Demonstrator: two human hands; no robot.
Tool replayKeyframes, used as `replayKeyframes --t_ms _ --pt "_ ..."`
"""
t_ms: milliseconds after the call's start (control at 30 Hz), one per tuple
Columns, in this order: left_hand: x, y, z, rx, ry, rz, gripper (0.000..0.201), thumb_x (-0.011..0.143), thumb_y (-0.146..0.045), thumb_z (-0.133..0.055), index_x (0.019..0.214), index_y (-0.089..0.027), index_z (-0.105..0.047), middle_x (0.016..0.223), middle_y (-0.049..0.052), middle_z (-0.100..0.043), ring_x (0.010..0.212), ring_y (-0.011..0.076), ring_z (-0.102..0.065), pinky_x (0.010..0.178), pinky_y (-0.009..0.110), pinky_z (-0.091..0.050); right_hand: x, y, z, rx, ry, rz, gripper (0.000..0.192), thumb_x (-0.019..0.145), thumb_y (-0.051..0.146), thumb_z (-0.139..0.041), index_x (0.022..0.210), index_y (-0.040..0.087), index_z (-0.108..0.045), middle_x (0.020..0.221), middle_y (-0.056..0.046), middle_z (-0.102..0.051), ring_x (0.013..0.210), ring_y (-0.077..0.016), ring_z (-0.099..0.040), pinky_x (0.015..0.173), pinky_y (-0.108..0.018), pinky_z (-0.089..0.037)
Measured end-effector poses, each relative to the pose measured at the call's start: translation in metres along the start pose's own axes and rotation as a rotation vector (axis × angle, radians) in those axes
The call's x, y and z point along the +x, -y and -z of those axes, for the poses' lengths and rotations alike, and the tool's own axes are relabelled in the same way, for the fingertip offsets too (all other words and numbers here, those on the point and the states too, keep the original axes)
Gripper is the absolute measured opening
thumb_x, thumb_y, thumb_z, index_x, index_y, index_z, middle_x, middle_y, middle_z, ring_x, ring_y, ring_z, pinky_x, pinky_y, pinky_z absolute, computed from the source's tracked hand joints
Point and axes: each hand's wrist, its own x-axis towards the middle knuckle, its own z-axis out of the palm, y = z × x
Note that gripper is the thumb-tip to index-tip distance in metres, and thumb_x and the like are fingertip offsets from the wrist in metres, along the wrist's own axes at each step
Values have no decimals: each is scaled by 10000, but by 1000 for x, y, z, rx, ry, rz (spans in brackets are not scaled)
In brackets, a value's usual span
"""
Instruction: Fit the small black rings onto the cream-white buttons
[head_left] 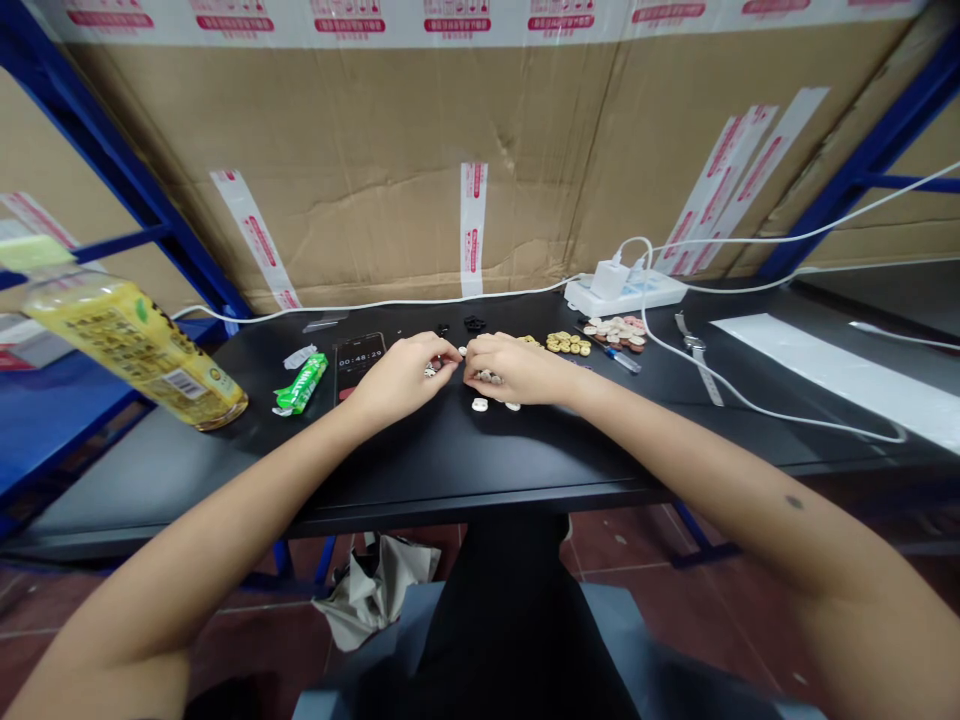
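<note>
Head view: both forearms reach over the near edge of the black table (465, 470) and the hands meet near its middle. The left hand (401, 378) is curled, thumb and fingertips pinched on a small pale bead (430, 371). The right hand (517, 370) lies knuckles up with fingers bent down over a little heap of white beads (489, 378); whether it grips any cannot be told. Two loose white beads (480, 405) lie just before it, toward the near edge.

Left of the hands lie a phone (358, 362) showing a timer, a green packet (304, 383) and, nearer the left edge, a tilted yellow bottle (127, 345). Behind and right of the hands sit gold beads (568, 344), pinkish beads (619, 331), a power strip (626, 290) against the cardboard wall (420, 170), a white cable (750, 400) and a wristwatch (699, 362). The broad strip of table between hands and near edge is bare
</note>
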Motion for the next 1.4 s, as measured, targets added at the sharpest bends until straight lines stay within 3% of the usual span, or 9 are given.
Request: replayKeyframes --t_ms 200,367,633,1400 --pt "0 1 -4 -183 -26 98 186 876 -293 -608 940 -176 -738 925 62 -739 847 193 -676 833 334 -526 -7 -9 2 215 -111 -124 156 907 193 -548 919 145 -696 855 -73 -698 766 -170 -640 754 -310 -517" --pt "1 -5 -4 -579 19 314 227 812 -326 -707 951 -149 -733 867 72 -765 823 207 -722 806 343 -576 -8 -7 2 558 -252 -344 114 782 242 -665 816 143 -711 745 -45 -724 666 -152 -673 690 -294 -575" --pt "0 -8 -8 -906 28 409 292 727 -295 -827 942 -128 -721 893 83 -768 896 230 -743 902 394 -582 -5 1 5 830 -259 -333 218 743 274 -755 887 124 -690 806 -72 -736 720 -159 -698 717 -312 -594" --pt "0 -12 -7 -925 3 400 299 724 -325 -841 915 -134 -714 893 81 -764 897 232 -747 937 414 -580 -5 5 9 830 -274 -295 218 764 311 -773 862 154 -658 806 -44 -723 746 -159 -705 769 -334 -595"
